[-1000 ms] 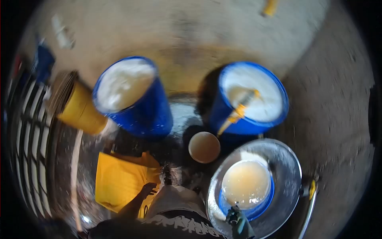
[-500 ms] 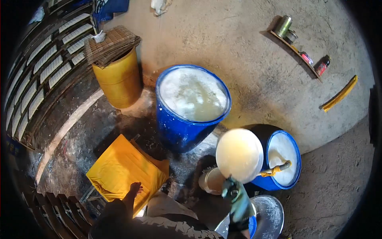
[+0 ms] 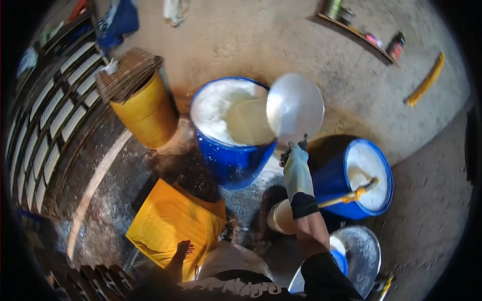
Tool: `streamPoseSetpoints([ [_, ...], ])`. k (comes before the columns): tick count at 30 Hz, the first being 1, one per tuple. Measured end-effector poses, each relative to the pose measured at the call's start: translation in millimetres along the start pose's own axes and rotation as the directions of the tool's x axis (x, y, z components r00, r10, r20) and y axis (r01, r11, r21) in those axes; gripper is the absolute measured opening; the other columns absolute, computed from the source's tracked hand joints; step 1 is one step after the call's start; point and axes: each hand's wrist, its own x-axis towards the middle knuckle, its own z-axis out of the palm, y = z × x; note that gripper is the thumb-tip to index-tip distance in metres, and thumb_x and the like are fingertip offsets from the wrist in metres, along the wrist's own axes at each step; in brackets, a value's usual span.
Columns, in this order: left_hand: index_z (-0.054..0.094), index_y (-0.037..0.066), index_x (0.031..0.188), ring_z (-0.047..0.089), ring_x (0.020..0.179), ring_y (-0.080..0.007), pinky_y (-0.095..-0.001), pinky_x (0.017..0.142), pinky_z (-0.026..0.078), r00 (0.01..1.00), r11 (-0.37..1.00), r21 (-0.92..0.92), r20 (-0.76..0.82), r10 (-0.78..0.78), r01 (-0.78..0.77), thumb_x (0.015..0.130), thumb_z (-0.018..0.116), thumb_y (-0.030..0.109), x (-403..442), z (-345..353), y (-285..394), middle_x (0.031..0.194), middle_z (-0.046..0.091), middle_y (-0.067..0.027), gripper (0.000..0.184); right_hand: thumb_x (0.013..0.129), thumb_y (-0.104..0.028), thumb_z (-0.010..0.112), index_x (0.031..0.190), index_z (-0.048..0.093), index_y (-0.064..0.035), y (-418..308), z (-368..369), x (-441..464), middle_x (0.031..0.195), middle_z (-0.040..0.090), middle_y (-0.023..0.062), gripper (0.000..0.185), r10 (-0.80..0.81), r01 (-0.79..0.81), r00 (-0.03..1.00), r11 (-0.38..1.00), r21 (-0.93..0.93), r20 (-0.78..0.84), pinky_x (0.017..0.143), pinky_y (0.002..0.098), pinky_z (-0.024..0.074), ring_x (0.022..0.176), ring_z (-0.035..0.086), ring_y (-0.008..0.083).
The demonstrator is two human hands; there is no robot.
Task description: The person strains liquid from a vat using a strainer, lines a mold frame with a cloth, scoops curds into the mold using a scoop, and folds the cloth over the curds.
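Observation:
My gloved right hand (image 3: pixel 295 158) grips the near rim of a round, shiny metal basin (image 3: pixel 295 108). The basin is tipped steeply at the right edge of a large blue drum (image 3: pixel 228 163), its inside bare. Pale brownish liquid (image 3: pixel 248 120) spreads beside it among white foam in that drum. Below and to the left, my left hand (image 3: pixel 185 248) is open, fingers apart, over a yellow sheet (image 3: pixel 173 220) draped on something boxy; whether it touches the sheet I cannot tell.
A second blue drum (image 3: pixel 369 210) with white foam and a yellow-wrapped stick (image 3: pixel 351 194) stands right. Near my right arm are a pale bucket (image 3: pixel 281 218) and a wide metal pan (image 3: pixel 364 251). A yellow drum (image 3: pixel 148 118) carries stacked mats (image 3: pixel 128 72); racks of white slabs (image 3: pixel 60 110) stand left.
My right hand has carried the basin up and away from me, tipping its cream-coloured contents into the large blue drum. My left hand stays over the yellow sheet.

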Motion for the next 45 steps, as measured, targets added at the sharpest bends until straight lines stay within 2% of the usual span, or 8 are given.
streamPoseSetpoints([
  [8, 0.050, 0.010, 0.122, 0.063, 0.088, -0.0265, -0.0426, 0.076, 0.048, 0.996, 0.943, 0.332, 0.093, 0.002, -0.033, 0.093, 0.052, 0.037, -24.3, 67.3, 9.1, 0.116, 0.059, -0.0135, 0.040, 0.081, -0.008, 0.063, 0.099, 0.047, -0.0076, 30.5, -303.4, -70.0, 0.063, 0.052, 0.0046, 0.024, -0.341, 0.393, 0.872, 0.915, 0.088, -0.350, 0.042, 0.0300, 0.0437, 0.045, 0.052, 0.0151],
  [13, 0.053, 0.011, 0.118, 0.064, 0.080, -0.0267, -0.0423, 0.069, 0.050, 0.992, 0.793, 0.605, 0.123, -0.004, -0.072, 0.092, 0.052, 0.035, -56.6, 142.5, 1.8, 0.109, 0.061, -0.0127, 0.035, 0.079, -0.016, 0.066, 0.097, 0.050, -0.0100, 128.5, -568.3, -160.0, 0.059, 0.048, 0.0023, 0.025, 0.207, -0.042, 0.821, 0.952, 0.305, -0.532, 0.037, 0.0293, 0.0393, 0.042, 0.046, 0.0127],
  [25, 0.051, 0.007, 0.123, 0.065, 0.086, -0.0272, -0.0416, 0.076, 0.049, 0.937, 0.411, 0.861, 0.347, -0.043, -0.300, 0.094, 0.048, 0.029, -192.3, 328.6, -28.8, 0.106, 0.062, -0.0127, 0.036, 0.084, -0.018, 0.065, 0.112, 0.055, 0.0002, 413.8, -952.6, -196.2, 0.103, 0.066, 0.0148, 0.035, 0.323, -0.230, -0.176, 0.905, 0.358, -0.930, 0.076, 0.0363, 0.0489, 0.089, 0.063, 0.0232],
  [27, 0.050, 0.006, 0.124, 0.065, 0.086, -0.0271, -0.0410, 0.075, 0.050, 0.951, 0.336, 0.899, 0.308, -0.024, -0.283, 0.094, 0.047, 0.028, -209.0, 350.9, -35.5, 0.106, 0.063, -0.0129, 0.037, 0.083, -0.011, 0.064, 0.111, 0.056, -0.0002, 429.8, -954.2, -186.5, 0.099, 0.065, 0.0129, 0.032, 0.501, -0.238, -0.153, 0.818, 0.523, -0.852, 0.070, 0.0343, 0.0493, 0.083, 0.064, 0.0211],
  [29, 0.051, 0.006, 0.123, 0.065, 0.085, -0.0268, -0.0390, 0.073, 0.050, 0.982, 0.246, 0.951, 0.187, 0.023, -0.187, 0.094, 0.047, 0.028, -222.4, 374.2, -42.2, 0.107, 0.063, -0.0135, 0.037, 0.082, -0.007, 0.060, 0.106, 0.059, -0.0023, 515.2, -954.5, -169.9, 0.091, 0.064, 0.0104, 0.024, 0.333, 0.242, 0.246, 0.888, 0.391, -0.910, 0.065, 0.0328, 0.0493, 0.075, 0.063, 0.0224],
  [33, 0.052, 0.007, 0.121, 0.066, 0.084, -0.0259, -0.0377, 0.072, 0.051, 0.984, 0.227, 0.958, 0.172, 0.037, -0.176, 0.092, 0.051, 0.031, -228.9, 392.8, -46.8, 0.106, 0.063, -0.0127, 0.038, 0.083, -0.016, 0.061, 0.075, 0.053, -0.0155, 416.0, -893.7, -184.4, 0.057, 0.042, -0.0045, 0.011, 0.692, -0.176, 0.481, 0.677, 0.715, -0.538, 0.045, 0.0289, 0.0363, 0.044, 0.039, 0.0118],
  [39, 0.053, 0.009, 0.121, 0.066, 0.085, -0.0243, -0.0374, 0.072, 0.050, 0.930, 0.348, 0.873, 0.367, -0.011, -0.340, 0.092, 0.053, 0.033, -208.4, 364.8, -38.5, 0.105, 0.063, -0.0105, 0.038, 0.087, -0.027, 0.059, 0.078, 0.059, -0.0084, 360.1, -834.4, -211.7, 0.066, 0.052, -0.0001, 0.021, 0.585, -0.362, 0.731, 0.768, 0.528, -0.350, 0.058, 0.0226, 0.0367, 0.060, 0.047, 0.0093],
  [45, 0.056, 0.009, 0.117, 0.066, 0.084, -0.0254, -0.0397, 0.072, 0.051, 0.910, 0.569, 0.759, 0.412, -0.044, -0.316, 0.093, 0.052, 0.033, -165.0, 298.4, -36.7, 0.104, 0.063, -0.0093, 0.034, 0.092, -0.021, 0.049, 0.081, 0.056, -0.0077, 316.0, -768.8, -246.2, 0.073, 0.050, -0.0023, 0.019, 0.336, -0.150, 0.923, 0.763, 0.629, -0.188, 0.061, 0.0232, 0.0375, 0.064, 0.047, 0.0097],
])
